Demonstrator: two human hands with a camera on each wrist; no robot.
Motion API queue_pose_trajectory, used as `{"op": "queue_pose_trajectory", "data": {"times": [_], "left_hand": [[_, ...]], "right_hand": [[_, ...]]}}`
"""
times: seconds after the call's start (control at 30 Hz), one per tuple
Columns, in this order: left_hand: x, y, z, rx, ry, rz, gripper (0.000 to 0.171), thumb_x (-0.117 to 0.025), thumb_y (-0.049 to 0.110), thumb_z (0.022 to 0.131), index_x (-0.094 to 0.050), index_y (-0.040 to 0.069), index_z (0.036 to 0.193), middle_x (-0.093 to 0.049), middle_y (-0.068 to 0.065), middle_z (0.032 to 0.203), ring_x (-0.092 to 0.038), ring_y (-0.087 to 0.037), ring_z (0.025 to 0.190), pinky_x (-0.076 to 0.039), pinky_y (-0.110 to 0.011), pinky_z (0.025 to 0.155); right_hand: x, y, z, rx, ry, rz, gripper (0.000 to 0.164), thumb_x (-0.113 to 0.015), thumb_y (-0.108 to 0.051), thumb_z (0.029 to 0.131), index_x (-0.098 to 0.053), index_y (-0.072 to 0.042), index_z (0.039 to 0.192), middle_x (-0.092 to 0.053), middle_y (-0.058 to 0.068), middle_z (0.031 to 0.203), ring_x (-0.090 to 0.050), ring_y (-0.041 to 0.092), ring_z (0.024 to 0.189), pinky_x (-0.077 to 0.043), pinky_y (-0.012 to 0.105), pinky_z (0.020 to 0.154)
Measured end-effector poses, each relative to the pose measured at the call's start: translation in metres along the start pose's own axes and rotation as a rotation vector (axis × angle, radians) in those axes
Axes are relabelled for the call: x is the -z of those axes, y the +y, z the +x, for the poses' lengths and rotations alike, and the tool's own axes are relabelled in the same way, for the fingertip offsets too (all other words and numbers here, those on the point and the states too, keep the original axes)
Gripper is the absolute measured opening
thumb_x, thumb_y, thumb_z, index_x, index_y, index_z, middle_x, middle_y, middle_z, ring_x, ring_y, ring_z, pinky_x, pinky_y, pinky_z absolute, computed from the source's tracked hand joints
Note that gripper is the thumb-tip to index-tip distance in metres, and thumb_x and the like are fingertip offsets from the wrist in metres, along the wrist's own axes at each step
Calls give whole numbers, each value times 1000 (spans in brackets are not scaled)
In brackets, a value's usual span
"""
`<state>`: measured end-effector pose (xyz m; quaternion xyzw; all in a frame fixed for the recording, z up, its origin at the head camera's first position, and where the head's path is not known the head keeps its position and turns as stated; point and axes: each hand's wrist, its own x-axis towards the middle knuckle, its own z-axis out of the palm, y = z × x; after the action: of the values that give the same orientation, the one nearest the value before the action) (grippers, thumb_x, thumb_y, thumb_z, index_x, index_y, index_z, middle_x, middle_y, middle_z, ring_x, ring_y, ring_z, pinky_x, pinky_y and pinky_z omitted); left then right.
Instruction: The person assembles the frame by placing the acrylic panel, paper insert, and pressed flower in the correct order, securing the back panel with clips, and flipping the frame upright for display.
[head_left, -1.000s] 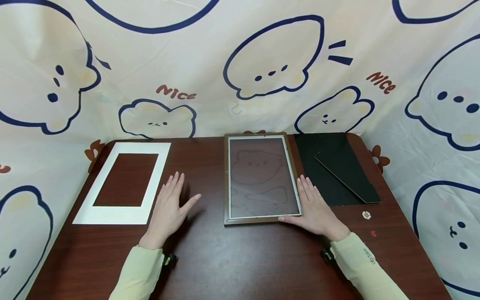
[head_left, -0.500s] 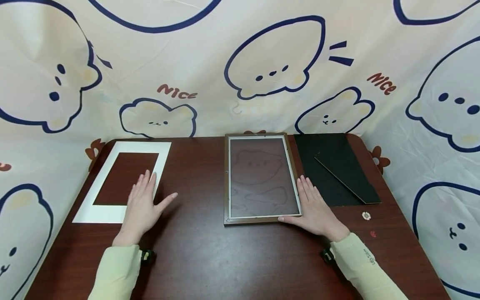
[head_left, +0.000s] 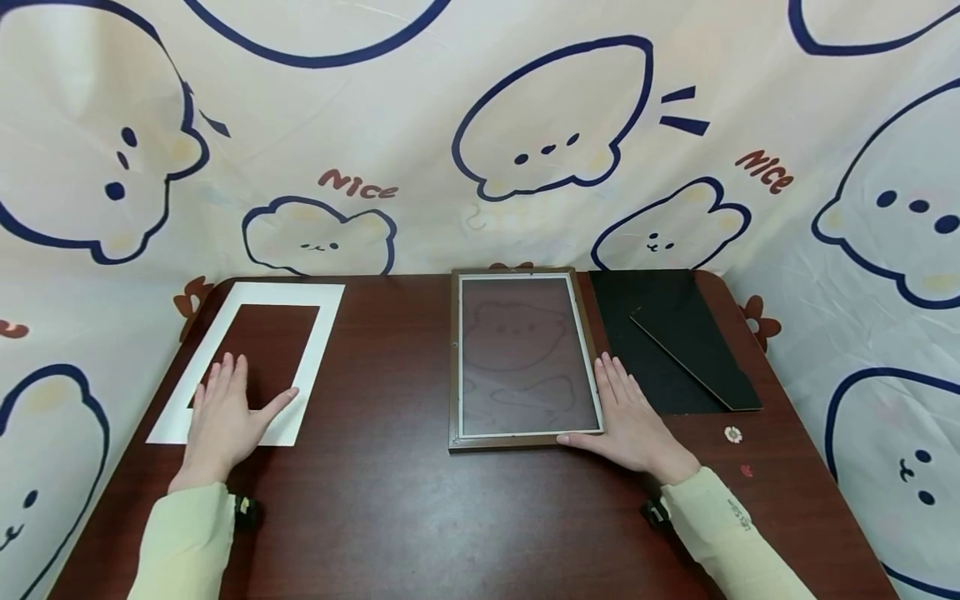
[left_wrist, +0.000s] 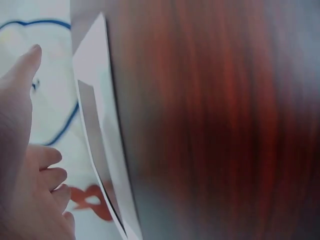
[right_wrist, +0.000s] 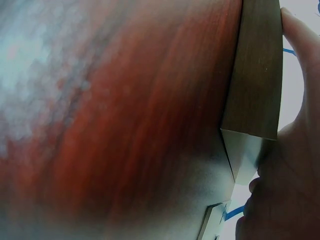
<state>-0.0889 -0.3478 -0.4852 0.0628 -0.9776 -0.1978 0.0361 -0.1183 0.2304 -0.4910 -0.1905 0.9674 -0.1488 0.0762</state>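
Observation:
A white rectangular mat board (head_left: 311, 358) with a cut-out window lies at the left of the table. My left hand (head_left: 222, 419) is over its near edge, fingers straight and thumb spread; in the left wrist view the hand shows above the mat (left_wrist: 107, 115). Mid-table lies a picture frame (head_left: 456, 367) with a brown border, a pale inner edge and a see-through pane (head_left: 525, 358). My right hand (head_left: 637, 421) rests at the frame's lower right corner, thumb along the near edge and straight fingers along the right side. The frame's side (right_wrist: 257, 70) fills the right wrist view's edge.
A black backing board (head_left: 675, 350) with a slanted stand flap lies right of the frame. In front of it are a small white flower (head_left: 732, 434) and a tiny red piece (head_left: 746, 471). A patterned cloth (head_left: 420, 108) hangs behind the brown table (head_left: 450, 525).
My left hand has moved left, from beside the mat's right edge to over its near part. My right hand and the frame have stayed in place.

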Motion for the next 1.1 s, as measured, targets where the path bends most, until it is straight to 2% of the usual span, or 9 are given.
{"op": "queue_pose_trajectory", "data": {"times": [0.23, 0.43, 0.53, 0.73, 0.93, 1.1], "left_hand": [[5, -25, -7, 98, -21, -12, 114, -55, 67, 95, -8, -22, 151, -2, -47, 154, 2, -60, 144, 7, -69, 114], [5, -33, -11, 145, -57, -1, 116, -52, 66, 96, -5, -25, 148, -7, -52, 150, -4, -63, 142, 3, -71, 113], [5, -31, -12, 144, -82, -11, 116, -52, 66, 96, -4, -26, 148, -9, -52, 149, -8, -63, 141, 3, -72, 112], [2, -22, -17, 103, -95, -44, 115, -55, 64, 96, -3, -24, 150, -8, -50, 151, -8, -60, 143, 1, -72, 112], [3, -14, -20, 50, -110, -39, 118, -67, 59, 92, -6, -24, 150, -14, -50, 150, -14, -62, 140, -9, -74, 111], [10, -18, -19, 67, -123, -54, 117, -70, 57, 91, -8, -23, 150, -15, -50, 149, -13, -65, 139, -11, -74, 111]], "right_hand": [[-1, 1, -1, -6, -9, 3, 133, -54, -89, 77, -3, 0, 162, 2, 16, 169, 6, 31, 154, -9, 55, 121], [-2, 2, -1, -4, -3, 5, 133, -54, -89, 77, -3, -1, 162, 2, 16, 169, 6, 31, 154, -9, 56, 121], [-3, 3, 0, -4, -1, 3, 133, -54, -89, 77, -3, -1, 162, 2, 15, 169, 6, 31, 154, -9, 56, 121], [-3, 2, 0, 1, 5, 1, 134, -54, -89, 77, -3, 0, 162, 2, 16, 169, 4, 33, 154, -10, 56, 121], [-2, 1, 0, -2, 5, -1, 134, -54, -89, 77, -4, 0, 162, 1, 16, 169, 6, 31, 154, -10, 56, 121], [-2, 2, 0, 2, 10, -1, 133, -54, -89, 77, -4, 0, 162, 1, 17, 169, 4, 33, 154, -11, 56, 120]]}}
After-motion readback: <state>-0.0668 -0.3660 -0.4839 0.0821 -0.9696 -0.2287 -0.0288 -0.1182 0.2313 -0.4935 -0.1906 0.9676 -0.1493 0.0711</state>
